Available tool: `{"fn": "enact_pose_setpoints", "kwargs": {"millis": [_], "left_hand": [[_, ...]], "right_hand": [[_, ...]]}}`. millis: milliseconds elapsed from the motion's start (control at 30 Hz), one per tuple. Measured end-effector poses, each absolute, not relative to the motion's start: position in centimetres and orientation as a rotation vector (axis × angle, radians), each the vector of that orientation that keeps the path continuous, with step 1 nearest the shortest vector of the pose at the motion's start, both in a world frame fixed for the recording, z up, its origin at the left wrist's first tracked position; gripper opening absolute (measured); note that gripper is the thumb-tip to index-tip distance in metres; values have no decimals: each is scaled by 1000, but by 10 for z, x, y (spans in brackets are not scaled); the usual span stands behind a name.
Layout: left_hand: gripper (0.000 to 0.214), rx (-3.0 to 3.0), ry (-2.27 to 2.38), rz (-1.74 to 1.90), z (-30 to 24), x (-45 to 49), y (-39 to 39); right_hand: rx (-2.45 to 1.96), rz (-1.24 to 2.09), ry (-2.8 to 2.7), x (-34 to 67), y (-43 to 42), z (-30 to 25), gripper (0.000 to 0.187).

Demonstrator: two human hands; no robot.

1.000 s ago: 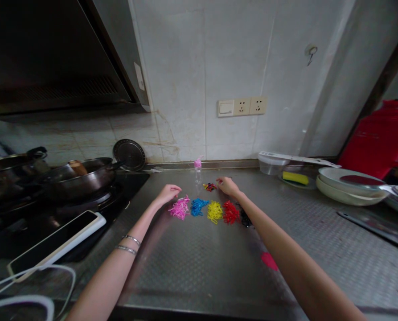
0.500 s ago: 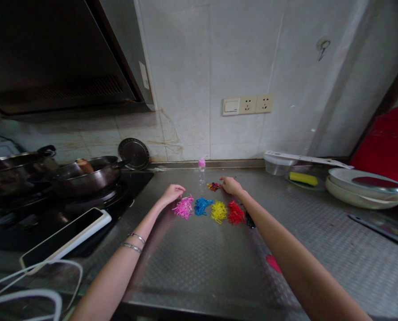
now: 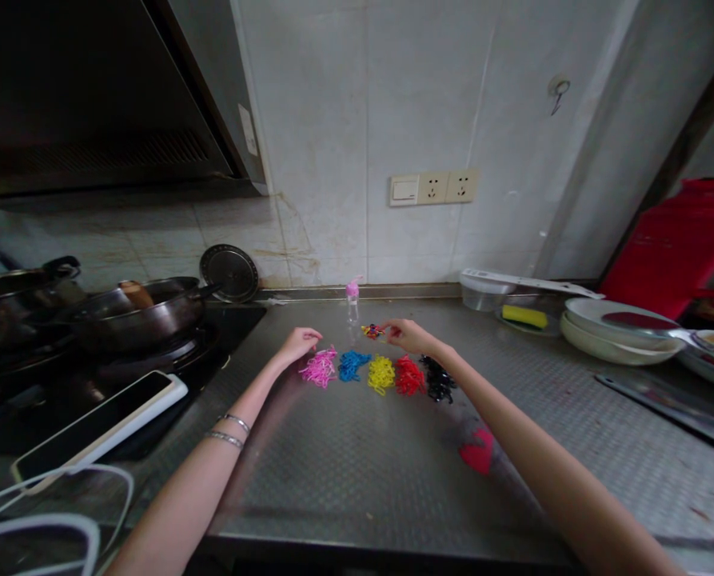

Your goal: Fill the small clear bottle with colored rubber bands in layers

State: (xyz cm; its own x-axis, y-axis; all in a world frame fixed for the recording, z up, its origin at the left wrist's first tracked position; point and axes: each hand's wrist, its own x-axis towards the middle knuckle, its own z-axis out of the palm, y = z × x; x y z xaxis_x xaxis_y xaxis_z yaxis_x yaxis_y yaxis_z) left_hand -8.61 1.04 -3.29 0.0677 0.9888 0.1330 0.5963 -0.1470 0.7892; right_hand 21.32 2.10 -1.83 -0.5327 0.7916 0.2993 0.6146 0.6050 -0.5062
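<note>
Five heaps of small rubber bands lie in a row on the metal counter: pink [image 3: 319, 369], blue [image 3: 352, 366], yellow [image 3: 381, 374], red [image 3: 410, 375] and black [image 3: 439, 379]. Behind them is a little mixed-colour heap [image 3: 371, 330]. My right hand [image 3: 412, 336] reaches to its right edge, fingertips drawn together at the bands; what they pinch is too small to make out. Just above the pink heap, my left hand [image 3: 298, 344] has its fingers curled together, and anything between them is hidden. A clear bottle with a pink top [image 3: 353, 300] stands behind the mixed heap.
To the left are a stove with pots [image 3: 134, 316] and a white-edged device [image 3: 101, 428] with cables. A plastic tub [image 3: 481, 294], yellow sponge [image 3: 524, 317], stacked bowls [image 3: 620, 336] and a knife-like tool [image 3: 662, 412] lie right. A red patch [image 3: 477, 452] marks the counter.
The view has shifted slightly to the right. My right hand has moved inward, its fingertips now at the mixed heap, and the black heap is uncovered. My left hand stays by the pink heap.
</note>
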Motion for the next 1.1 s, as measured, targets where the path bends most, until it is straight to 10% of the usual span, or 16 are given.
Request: {"fn": "enact_pose_setpoints", "kwargs": {"millis": [1100], "left_hand": [[24, 2349, 1536, 825, -24, -11, 30]], "right_hand": [[-1461, 85, -2066, 260, -6, -23, 29]]}}
